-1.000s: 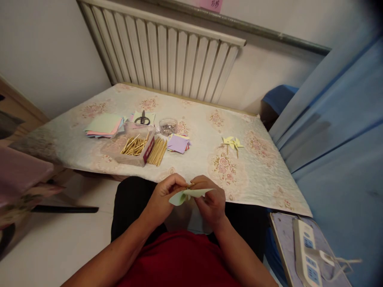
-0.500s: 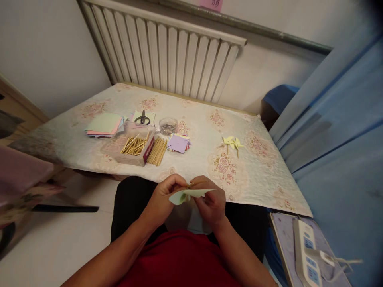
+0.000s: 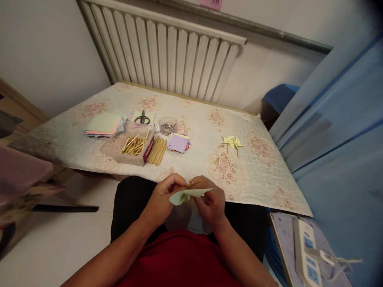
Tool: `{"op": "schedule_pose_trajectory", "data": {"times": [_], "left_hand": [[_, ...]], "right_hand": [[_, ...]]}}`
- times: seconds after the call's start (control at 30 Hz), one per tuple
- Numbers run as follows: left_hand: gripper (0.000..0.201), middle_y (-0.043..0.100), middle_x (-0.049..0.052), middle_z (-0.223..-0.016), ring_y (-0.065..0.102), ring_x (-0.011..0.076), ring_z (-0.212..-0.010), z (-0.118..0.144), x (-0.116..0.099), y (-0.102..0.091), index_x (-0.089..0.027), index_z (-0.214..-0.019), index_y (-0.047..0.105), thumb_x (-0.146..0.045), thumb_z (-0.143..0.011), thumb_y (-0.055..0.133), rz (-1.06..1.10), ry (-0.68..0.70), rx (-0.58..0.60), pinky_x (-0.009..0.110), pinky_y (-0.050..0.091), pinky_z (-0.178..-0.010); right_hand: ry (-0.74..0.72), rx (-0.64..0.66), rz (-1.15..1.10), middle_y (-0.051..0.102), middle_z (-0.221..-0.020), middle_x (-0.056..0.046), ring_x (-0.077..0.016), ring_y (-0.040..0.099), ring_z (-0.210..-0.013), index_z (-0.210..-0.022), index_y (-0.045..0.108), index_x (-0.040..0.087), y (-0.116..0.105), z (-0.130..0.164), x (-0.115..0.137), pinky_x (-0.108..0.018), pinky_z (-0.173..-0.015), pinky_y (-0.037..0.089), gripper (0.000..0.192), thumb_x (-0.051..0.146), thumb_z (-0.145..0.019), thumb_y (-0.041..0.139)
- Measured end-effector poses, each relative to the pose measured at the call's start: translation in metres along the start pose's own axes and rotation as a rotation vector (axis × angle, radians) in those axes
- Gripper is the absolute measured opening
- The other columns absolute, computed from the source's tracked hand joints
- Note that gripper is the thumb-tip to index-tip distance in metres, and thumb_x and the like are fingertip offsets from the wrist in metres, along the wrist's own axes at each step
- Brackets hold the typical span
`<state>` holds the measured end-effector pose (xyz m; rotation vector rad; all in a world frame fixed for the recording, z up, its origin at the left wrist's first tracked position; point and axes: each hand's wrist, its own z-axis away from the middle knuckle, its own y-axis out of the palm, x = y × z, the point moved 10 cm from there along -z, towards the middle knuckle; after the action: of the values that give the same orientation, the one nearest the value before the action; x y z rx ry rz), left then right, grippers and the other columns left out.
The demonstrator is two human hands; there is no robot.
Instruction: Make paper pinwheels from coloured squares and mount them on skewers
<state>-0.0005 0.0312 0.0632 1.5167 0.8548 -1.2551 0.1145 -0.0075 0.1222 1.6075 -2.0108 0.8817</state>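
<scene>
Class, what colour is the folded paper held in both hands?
Pale green: the folded paper, pinched between left hand and right hand, head view.

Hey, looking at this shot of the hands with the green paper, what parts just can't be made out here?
- Head view: how the green paper is joined at its middle; the left hand and right hand cover it.
- Head view: contents of the small glass bowl, too small to tell.
- Head view: the pink note on the wall, cut off by the top edge.
- Head view: the power strip, partly cut off at the bottom edge.
</scene>
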Motion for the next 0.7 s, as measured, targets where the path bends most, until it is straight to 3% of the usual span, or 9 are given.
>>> {"op": "schedule_pose_trajectory", "data": {"times": [0.7], "left_hand": [[0.015, 0.052, -0.001, -0.074, 0.049, 0.0114, -0.068, 0.003, -0.023, 0.004, -0.017, -0.071, 0.060, -0.027, -0.081, 0.062, -0.145, 0.140, 0.025, 0.025, 0.039, -0.063]], "right_hand": [[0.235, 0.033, -0.116, 0.068, -0.082, -0.004, -0.0177, 0.064, -0.077, -0.079, 0.063, 0.021, 0.004, 0.003, -0.016, -0.031, -0.070, 0.051, 0.008, 0.025, -0.084, 0.059]]}}
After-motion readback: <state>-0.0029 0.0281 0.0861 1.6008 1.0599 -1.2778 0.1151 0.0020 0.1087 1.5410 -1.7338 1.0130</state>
